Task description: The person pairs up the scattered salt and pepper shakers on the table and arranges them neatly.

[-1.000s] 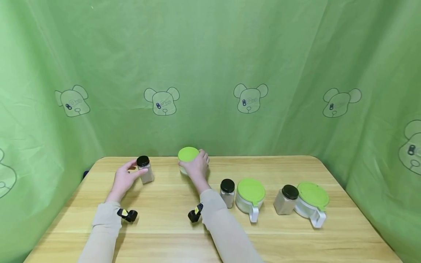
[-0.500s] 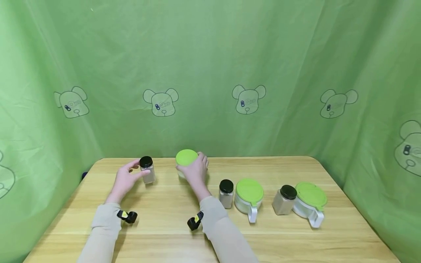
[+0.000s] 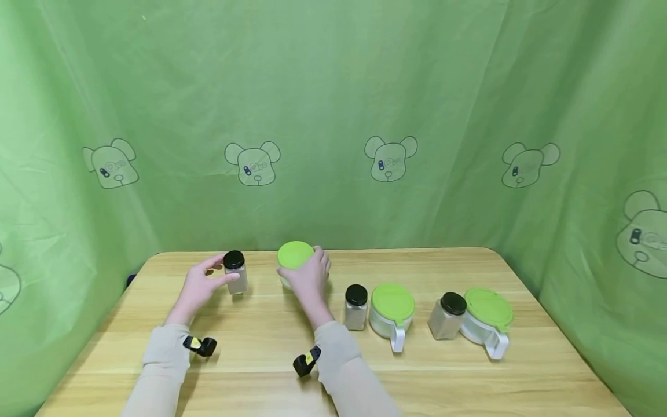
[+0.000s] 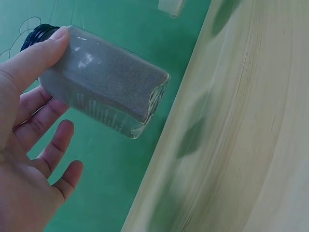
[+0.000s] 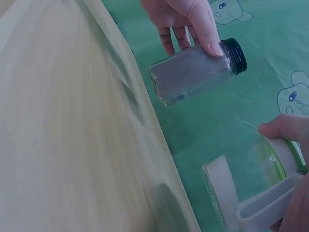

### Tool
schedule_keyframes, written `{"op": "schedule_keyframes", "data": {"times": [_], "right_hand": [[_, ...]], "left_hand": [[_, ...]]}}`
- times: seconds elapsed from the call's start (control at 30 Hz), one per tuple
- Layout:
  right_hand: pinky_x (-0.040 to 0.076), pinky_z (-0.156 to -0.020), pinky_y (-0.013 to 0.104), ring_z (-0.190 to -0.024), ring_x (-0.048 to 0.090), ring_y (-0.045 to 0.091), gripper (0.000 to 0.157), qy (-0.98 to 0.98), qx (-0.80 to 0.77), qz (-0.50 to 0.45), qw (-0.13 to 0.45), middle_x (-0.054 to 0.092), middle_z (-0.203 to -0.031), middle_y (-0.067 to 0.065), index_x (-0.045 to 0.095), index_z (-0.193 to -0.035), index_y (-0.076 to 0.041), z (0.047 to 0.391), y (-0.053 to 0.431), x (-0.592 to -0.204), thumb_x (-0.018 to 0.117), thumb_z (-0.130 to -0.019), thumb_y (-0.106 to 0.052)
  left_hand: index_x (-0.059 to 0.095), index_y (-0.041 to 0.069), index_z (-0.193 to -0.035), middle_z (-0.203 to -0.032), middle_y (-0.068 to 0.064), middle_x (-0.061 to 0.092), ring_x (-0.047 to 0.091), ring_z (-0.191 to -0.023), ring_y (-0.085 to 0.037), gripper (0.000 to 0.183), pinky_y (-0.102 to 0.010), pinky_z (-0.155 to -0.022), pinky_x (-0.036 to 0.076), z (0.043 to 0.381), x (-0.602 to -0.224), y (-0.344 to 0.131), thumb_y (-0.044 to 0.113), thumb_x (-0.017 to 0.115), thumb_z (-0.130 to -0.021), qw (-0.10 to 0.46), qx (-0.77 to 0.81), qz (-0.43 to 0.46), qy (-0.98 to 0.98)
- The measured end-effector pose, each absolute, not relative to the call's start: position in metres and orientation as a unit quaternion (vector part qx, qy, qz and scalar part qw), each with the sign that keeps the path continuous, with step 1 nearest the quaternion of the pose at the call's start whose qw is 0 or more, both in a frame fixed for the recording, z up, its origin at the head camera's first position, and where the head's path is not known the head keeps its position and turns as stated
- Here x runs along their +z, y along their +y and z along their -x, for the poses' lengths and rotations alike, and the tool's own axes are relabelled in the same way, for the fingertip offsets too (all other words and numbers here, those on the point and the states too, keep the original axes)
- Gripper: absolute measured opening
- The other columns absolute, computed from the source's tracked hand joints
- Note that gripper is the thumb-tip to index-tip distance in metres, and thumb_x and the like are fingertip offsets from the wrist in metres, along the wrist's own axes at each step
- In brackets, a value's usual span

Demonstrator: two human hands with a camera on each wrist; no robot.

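At the back left of the table, my left hand (image 3: 200, 286) pinches a clear jar (image 3: 237, 280) with a black screw lid between thumb and fingers. The jar is filled with greyish powder; in the left wrist view its base hangs above the wooden top, and the ring and little fingers stand free. To its right, my right hand (image 3: 308, 275) grips a seasoning pot (image 3: 295, 255) with a light green lid from above, thumb on the near left side. The right wrist view shows the pot's white handle (image 5: 268, 205) and clear body, also raised over the table; the palm hides part of it.
On the right of the wooden table (image 3: 250, 382) stand a second black-lidded jar (image 3: 355, 313), a green-lidded pot (image 3: 393, 307), a third jar (image 3: 446, 318) and another green-lidded pot (image 3: 487, 313). A green curtain (image 3: 323, 202) hangs behind the back edge and along both sides.
My left hand has carried its jar slightly right, towards the pot. My right hand has brought the green-lidded pot a little nearer to me. The head view has shifted slightly.
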State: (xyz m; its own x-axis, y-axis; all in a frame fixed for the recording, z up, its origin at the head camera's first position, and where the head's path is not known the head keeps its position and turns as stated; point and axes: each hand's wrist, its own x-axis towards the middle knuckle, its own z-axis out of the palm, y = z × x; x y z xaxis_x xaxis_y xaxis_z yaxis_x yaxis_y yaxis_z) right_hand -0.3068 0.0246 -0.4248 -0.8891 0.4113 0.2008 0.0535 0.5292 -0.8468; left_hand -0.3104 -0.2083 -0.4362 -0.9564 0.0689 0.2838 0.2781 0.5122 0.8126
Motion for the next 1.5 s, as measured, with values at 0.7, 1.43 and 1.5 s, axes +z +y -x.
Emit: {"op": "schedule_keyframes", "data": {"times": [0.7,1.43,1.5], "right_hand": [[0.036,-0.096,0.044,-0.113,0.039,0.026,0.097,-0.832,0.495,0.146,0.204,0.043,-0.12,0.009,0.038,-0.125,-0.009,0.275,0.02,-0.422,0.086,-0.044,-0.035],[0.037,-0.095,0.045,-0.111,0.039,0.027,0.095,-0.825,0.507,0.143,0.207,0.043,-0.119,0.01,0.039,-0.123,-0.006,0.257,0.019,-0.429,0.086,-0.044,-0.03],[0.038,-0.094,0.046,-0.112,0.039,0.027,0.095,-0.824,0.509,0.146,0.202,0.043,-0.119,0.01,0.039,-0.123,-0.007,0.255,0.019,-0.431,0.086,-0.045,-0.03]], "left_hand": [[0.054,0.016,-0.122,-0.116,-0.009,0.059,0.049,-0.107,-0.024,0.064,-0.046,-0.096,0.033,0.306,-0.438,-0.198,0.044,0.073,-0.068,0.077,-0.481,0.119,-0.865],[0.056,0.019,-0.12,-0.11,-0.002,0.062,0.052,-0.099,-0.01,0.058,-0.042,-0.098,0.035,0.295,-0.439,-0.182,0.041,0.073,-0.069,0.054,-0.495,0.149,-0.854],[0.056,0.017,-0.119,-0.11,-0.005,0.062,0.052,-0.1,-0.012,0.055,-0.044,-0.098,0.034,0.29,-0.433,-0.179,0.036,0.073,-0.07,0.047,-0.501,0.152,-0.85]]}}
